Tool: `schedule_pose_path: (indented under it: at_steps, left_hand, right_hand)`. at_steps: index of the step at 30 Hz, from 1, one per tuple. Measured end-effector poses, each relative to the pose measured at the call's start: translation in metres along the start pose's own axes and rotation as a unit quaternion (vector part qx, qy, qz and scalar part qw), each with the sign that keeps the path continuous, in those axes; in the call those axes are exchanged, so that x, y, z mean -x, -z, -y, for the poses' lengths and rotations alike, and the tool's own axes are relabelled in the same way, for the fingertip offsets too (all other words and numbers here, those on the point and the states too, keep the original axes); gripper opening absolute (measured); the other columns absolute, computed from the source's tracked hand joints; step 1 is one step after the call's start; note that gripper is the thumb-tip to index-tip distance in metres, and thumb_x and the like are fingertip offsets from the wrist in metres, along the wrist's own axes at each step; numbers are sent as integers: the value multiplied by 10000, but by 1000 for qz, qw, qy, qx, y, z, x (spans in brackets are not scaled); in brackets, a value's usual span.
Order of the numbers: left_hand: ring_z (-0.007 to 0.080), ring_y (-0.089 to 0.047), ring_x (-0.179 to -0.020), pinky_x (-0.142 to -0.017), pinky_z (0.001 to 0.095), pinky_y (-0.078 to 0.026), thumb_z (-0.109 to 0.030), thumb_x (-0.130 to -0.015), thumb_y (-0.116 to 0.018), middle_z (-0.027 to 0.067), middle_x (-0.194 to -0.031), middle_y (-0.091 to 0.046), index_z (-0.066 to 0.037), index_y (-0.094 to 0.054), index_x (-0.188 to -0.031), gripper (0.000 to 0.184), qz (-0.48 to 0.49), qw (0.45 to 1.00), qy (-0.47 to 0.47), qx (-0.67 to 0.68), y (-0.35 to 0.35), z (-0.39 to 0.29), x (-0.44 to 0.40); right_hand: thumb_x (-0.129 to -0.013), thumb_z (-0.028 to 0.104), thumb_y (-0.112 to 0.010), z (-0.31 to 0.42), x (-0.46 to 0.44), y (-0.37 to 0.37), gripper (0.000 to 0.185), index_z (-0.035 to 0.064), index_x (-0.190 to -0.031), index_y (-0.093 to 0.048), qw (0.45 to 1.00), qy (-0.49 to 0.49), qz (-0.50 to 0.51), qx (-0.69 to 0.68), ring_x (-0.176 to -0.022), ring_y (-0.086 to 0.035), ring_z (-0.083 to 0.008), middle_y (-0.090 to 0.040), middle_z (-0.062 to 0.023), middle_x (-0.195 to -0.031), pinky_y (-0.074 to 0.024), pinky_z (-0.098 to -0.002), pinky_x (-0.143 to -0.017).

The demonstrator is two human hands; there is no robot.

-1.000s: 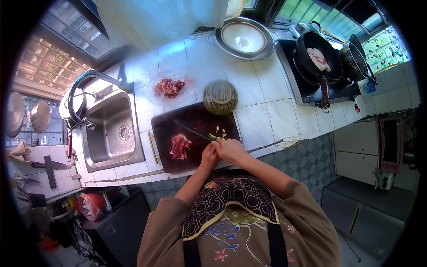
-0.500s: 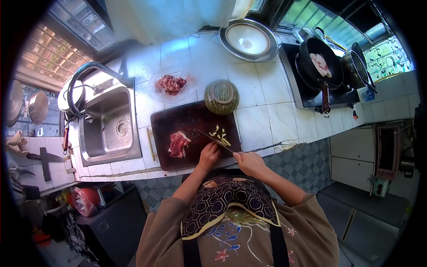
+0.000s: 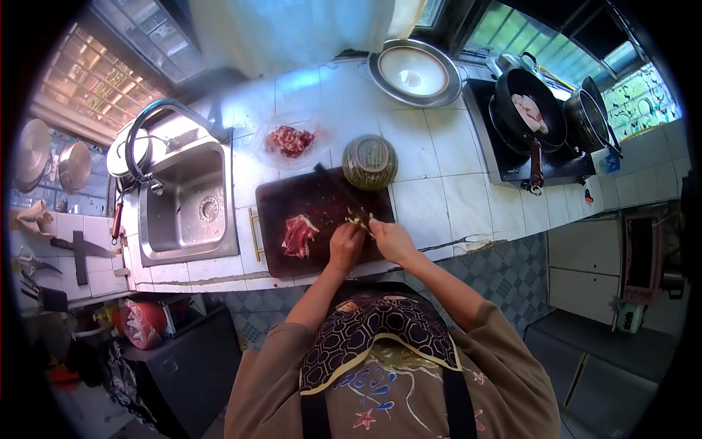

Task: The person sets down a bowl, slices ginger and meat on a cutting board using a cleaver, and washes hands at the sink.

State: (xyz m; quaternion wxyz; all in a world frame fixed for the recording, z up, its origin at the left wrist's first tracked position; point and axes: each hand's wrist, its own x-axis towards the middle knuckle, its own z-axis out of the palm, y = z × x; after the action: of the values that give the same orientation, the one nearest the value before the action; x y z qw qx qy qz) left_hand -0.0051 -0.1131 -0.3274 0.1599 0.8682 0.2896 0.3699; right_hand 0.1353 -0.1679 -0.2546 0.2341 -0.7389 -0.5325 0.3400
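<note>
My right hand (image 3: 391, 241) is closed on the handle of a kitchen knife (image 3: 336, 189). Its dark blade slants up and left across the dark cutting board (image 3: 281, 197). Small pale pieces, apparently chopped garlic (image 3: 356, 218), lie against the blade close to both hands. My left hand (image 3: 346, 246) is beside them with its fingers drawn together at the knife; whatever is under the fingertips is hidden. To the left on the board rests a slab of raw red meat (image 3: 298, 235). A patterned round jar or bowl (image 3: 369, 162) stands at the board's far edge.
Chopped meat (image 3: 290, 140) lies on clear plastic behind the board. At left is a steel sink (image 3: 232, 212) with a curved faucet (image 3: 157, 106). A basin with a white bowl (image 3: 413, 71) stands at the back. On the right, a wok (image 3: 550, 99) holding pale meat sits on the stove (image 3: 497, 157).
The knife has swung so its blade points more steeply away from me, beside the pale pieces. My right hand has moved slightly left and away from my body, nearer my left hand.
</note>
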Motion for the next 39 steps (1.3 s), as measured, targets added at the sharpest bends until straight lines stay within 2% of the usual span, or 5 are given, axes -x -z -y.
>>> schedule_pose_path:
  at_steps: [17, 22, 31, 36, 39]
  left_hand:
    - [177, -656, -820, -752, 281, -508, -9, -824, -569, 94, -894, -677, -9, -662, -961, 166, -82, 927, 339, 141, -1, 39, -7]
    - [98, -559, -580, -510, 223, -456, -64, -865, -591, 59, -763, -635, -5, -648, -994, 153, -201, 733, 515, 396, 78, 65, -20]
    - [145, -615, -791, -646, 275, -494, -10, -793, -628, 62, -842, -656, -48, -677, -912, 134, 81, 988, 89, 95, 70, 6, -48]
    - [248, -621, -835, -761, 318, -484, 9, -784, -611, 96, -913, -646, -42, -665, -899, 136, -148, 911, 370, 110, 99, 17, -40]
    - [281, -617, -849, -767, 345, -485, -1, -786, -607, 115, -900, -637, -32, -656, -917, 143, -116, 948, 292, -43, 116, 37, -12]
  right_hand:
    - [-951, 460, -388, -18, 44, 2, 502, 43, -1097, -626, 995, -2, -89, 48, -679, -606, -419, -628, -212, -695, -471, -495, -623]
    - [-867, 551, -511, -34, 58, 8, 575, 53, -1133, -619, 974, 98, -106, 173, -539, -608, -331, -613, -147, -603, -473, -430, -516]
    - [-838, 584, -532, -28, 70, 14, 594, 54, -1087, -634, 949, 182, -95, 241, -509, -609, -288, -606, -120, -576, -475, -394, -486]
    - [-902, 517, -467, -10, 81, -6, 526, 50, -1051, -658, 994, 16, -11, 109, -658, -638, -378, -650, -198, -703, -495, -474, -599]
    - [-932, 465, -431, 2, 80, -27, 497, 40, -1061, -655, 999, 9, -16, 32, -726, -632, -404, -654, -222, -773, -489, -498, -647]
